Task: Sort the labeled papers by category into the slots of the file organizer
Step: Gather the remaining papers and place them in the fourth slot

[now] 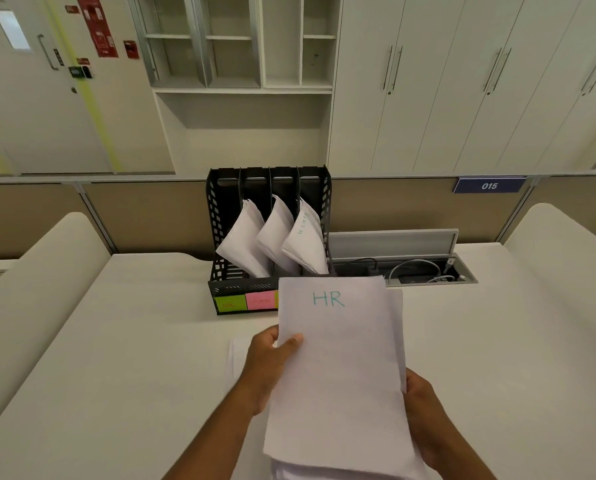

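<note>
White sheet (338,358) marked HR is pinched at its left edge by the left grip (269,362). The right grip (424,417) holds the stack (397,323) beneath it, above the counter (134,341). Likely next: slide the sheet into the organizer's (217,216) leftmost slot, behind the green note (230,303).

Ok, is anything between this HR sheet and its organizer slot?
Partly: the white curled papers in the next slot sag left across the leftmost slot of the black mesh file organizer, above the green HR sticky note. Nothing else blocks the white HR sheet.
</note>
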